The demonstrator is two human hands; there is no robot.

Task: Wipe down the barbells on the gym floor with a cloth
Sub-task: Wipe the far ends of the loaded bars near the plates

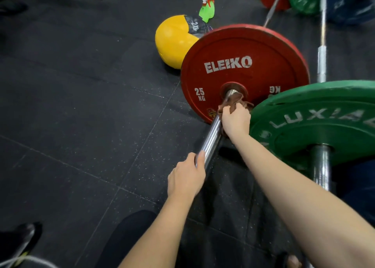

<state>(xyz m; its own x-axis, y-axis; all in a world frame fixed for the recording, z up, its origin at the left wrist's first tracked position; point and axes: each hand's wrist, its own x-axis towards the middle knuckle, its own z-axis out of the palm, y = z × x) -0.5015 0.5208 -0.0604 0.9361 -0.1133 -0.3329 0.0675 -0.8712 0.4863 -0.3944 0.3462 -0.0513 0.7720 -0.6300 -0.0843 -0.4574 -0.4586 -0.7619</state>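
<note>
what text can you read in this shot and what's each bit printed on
"ELEIKO": red plate, upper face
"25 KG": same plate, lower left
"KG": same plate, right side, upside down; its number is hidden
"LUXIA": green plate, cut off at the frame edge
Ball, dark patch: seems "2Kg", blurred
Red plate's small yellow emblem: too small to read

The red plate (243, 64) read "ELEIKO" beyond the fingers of the right hand (236, 120), with "25 KG" just left of them. The green plate (316, 121), right of them, showed "LUXIA", cut off at the frame edge.
</note>
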